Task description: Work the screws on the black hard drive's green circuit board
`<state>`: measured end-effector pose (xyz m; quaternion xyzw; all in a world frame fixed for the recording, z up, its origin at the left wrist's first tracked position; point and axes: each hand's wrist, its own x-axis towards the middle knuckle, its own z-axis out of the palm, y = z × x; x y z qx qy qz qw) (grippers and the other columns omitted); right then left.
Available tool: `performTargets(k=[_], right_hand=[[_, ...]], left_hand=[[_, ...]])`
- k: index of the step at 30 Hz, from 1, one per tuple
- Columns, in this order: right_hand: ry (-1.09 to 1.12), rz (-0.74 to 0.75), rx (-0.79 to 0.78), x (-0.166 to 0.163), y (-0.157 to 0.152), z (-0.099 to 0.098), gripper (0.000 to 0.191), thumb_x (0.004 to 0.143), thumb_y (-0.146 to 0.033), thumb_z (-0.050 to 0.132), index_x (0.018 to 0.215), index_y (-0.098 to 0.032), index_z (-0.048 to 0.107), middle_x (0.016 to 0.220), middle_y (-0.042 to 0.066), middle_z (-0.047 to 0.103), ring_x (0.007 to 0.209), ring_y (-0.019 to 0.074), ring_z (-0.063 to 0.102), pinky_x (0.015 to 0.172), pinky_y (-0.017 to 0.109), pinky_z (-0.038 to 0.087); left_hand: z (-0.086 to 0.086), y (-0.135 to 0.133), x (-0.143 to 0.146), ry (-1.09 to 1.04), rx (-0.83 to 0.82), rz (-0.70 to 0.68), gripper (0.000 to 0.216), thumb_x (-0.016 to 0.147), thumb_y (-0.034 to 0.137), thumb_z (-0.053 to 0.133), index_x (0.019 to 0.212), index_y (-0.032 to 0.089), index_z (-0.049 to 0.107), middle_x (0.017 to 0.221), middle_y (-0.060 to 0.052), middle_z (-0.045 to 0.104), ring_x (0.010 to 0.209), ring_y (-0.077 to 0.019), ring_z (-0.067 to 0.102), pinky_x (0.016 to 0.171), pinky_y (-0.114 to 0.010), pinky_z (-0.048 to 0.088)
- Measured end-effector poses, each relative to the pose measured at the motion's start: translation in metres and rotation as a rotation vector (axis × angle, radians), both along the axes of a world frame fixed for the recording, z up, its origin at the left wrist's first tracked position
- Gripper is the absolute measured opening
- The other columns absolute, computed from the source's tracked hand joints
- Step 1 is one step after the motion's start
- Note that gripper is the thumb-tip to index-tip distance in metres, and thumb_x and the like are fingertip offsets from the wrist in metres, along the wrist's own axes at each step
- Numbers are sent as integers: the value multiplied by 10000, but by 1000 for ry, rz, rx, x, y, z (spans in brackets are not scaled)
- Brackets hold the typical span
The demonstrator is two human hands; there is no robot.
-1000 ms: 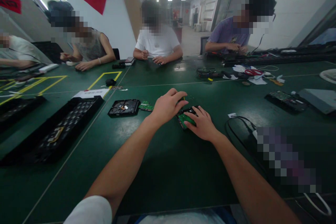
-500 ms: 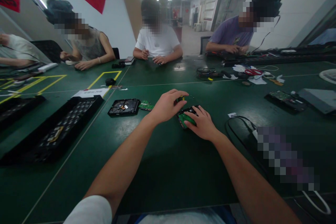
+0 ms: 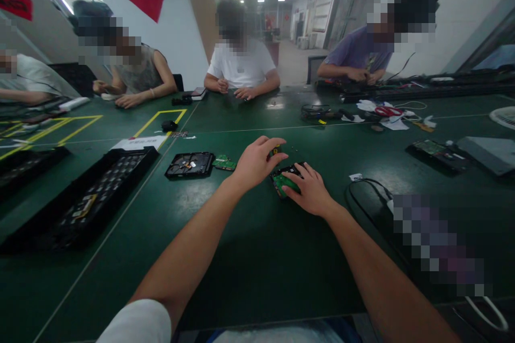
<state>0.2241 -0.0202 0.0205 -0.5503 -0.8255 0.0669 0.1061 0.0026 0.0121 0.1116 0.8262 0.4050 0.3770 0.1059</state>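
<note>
My right hand [image 3: 308,188] lies over a hard drive with a green circuit board [image 3: 284,179] on the green table [image 3: 249,257], fingers pressed down on it. My left hand [image 3: 256,161] hovers just left of the drive, fingers curled around a small dark tool with a yellow mark [image 3: 274,150]. Most of the drive is hidden under my hands.
Another black hard drive [image 3: 190,164] and a loose green board [image 3: 224,162] lie to the left. A long black tray [image 3: 86,201] sits at far left. Black cables [image 3: 368,195] curl at right. Other people sit working along the far table edge.
My left hand's fingers have curled slightly tighter around the small tool. My right hand stays on the drive.
</note>
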Motion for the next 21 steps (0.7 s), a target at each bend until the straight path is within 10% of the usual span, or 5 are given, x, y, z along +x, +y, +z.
performTargets(k=[11,17,21], right_hand=[[2,-7,8,0,0,-1,600,1023,-675,407,1550,-399,485,1691,82,330,1576,408,197,1218,633,215],[0,-6,7,0,0,-1,599,1024,-671,404,1550,-396,486,1700,73,317,1580,404,186,1222,636,204],[-1,-9,9,0,1,-2,594,1026,-669,399,1541,-391,500,1695,73,325,1582,400,180,1225,630,204]], left_hand=[[-2,-1,-1,-71,-108,-78,330,976,225,605,1305,219,635,1126,-81,658,665,-98,632,720,-285,584],[-1,-4,-1,-263,-459,-275,409,1010,218,479,1415,249,531,1349,-112,627,580,-61,639,536,-235,573],[2,-4,-3,-336,-513,-356,411,1031,279,479,1426,204,565,1062,-79,697,657,-106,684,622,-268,613]])
